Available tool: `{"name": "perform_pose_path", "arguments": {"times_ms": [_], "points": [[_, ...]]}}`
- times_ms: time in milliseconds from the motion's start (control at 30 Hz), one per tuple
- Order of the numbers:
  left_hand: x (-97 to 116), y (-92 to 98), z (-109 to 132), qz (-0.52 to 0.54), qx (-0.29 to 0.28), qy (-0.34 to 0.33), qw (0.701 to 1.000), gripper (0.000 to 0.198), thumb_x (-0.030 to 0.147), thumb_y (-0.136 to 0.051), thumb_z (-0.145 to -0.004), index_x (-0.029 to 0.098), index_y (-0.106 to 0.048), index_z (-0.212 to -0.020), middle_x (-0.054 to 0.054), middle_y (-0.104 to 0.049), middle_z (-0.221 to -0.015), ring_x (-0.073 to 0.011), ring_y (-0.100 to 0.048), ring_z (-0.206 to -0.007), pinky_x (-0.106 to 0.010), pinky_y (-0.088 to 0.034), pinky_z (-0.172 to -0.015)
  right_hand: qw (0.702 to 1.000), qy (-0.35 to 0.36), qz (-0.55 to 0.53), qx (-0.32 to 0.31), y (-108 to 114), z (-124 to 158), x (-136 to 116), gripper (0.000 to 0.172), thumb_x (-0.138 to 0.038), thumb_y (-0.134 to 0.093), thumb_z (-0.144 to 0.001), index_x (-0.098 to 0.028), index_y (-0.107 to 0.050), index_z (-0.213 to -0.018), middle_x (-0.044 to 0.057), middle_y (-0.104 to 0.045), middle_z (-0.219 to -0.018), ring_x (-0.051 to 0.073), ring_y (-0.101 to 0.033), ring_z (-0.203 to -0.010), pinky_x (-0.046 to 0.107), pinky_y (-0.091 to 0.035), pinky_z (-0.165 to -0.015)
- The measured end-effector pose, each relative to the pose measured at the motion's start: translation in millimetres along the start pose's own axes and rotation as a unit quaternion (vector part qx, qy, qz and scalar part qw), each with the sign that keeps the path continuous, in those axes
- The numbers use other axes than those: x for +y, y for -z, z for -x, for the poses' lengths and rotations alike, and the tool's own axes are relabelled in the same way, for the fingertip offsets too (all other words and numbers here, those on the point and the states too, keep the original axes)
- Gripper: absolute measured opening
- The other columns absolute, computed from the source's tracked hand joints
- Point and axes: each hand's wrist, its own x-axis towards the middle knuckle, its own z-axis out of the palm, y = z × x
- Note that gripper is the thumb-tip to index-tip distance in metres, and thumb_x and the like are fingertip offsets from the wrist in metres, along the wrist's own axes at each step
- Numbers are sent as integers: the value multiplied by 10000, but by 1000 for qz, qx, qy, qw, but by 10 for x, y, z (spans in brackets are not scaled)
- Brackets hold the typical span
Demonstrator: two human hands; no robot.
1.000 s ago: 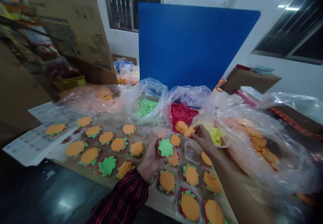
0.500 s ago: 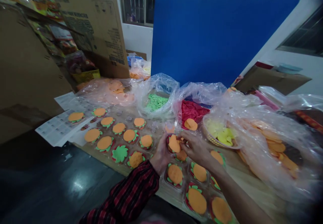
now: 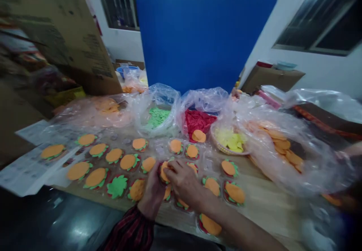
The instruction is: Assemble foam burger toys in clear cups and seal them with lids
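My left hand (image 3: 152,189), in a dark red striped sleeve, cups a small clear tray that holds a stack of red, green and orange foam pieces (image 3: 163,169). My right hand (image 3: 183,181) lies over that stack with fingers curled, pressing the orange disc on top. Around both hands the wooden table (image 3: 263,205) is covered with several similar filled trays topped with orange discs (image 3: 128,161). One tray nearby shows a green leaf piece (image 3: 117,186) on top.
Clear plastic bags at the back hold green pieces (image 3: 157,117), red pieces (image 3: 198,120) and orange discs (image 3: 278,141). A small basket holds yellow pieces (image 3: 230,140). A blue board (image 3: 203,36) and a cardboard box (image 3: 70,36) stand behind. Printed sheets (image 3: 25,164) lie left.
My right hand took an orange disc from near the red bag, brought it down onto the green-topped tray in my left hand, and both hands sank closer to the table.
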Motion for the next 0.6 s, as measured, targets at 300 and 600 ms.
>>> {"name": "perform_pose_path", "arguments": {"times_ms": [300,600], "points": [[667,244,-217,33,76,-147,986,80,194,-610,-727,127,-585,-691,-14,-615,-639,-127,-574,-575,-243,-451,-571,980,-56,-81,174,220,277,646,271,-284,-498,-848,-296,-570,-1109,65,-618,-1112,235,-614,-977,352,-548,-756],[1704,457,-1026,45,171,-249,952,222,270,-522,-846,127,-562,-1011,-52,-594,-967,-137,-578,-798,-313,-505,-693,956,-187,-115,195,72,833,1012,245,-435,-537,-783,-290,-685,-914,70,-656,-1045,257,-650,-878,344,-576,-646]]}}
